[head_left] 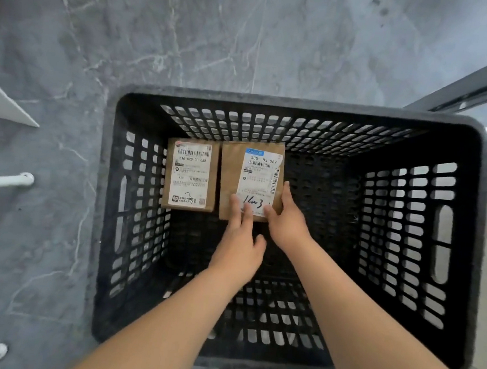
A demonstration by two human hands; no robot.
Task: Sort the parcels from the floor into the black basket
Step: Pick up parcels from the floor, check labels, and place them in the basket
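Brown cardboard parcel (pixel 230 177) inside black slatted plastic basket (pixel 273 101), near its far wall.
Right hand (pixel 285 220) grips its near right corner; left hand (pixel 239 240) rests straight fingers on it; smaller labelled brown parcel (pixel 190 176) just beside.

left hand (pixel 238 242): bare, wrist bare
right hand (pixel 287 220): bare, wrist bare
forearms (pixel 165 318): both bare right down to bottom frame edge

1 black basket (pixel 273 100) on the grey veined floor (pixel 190 32)
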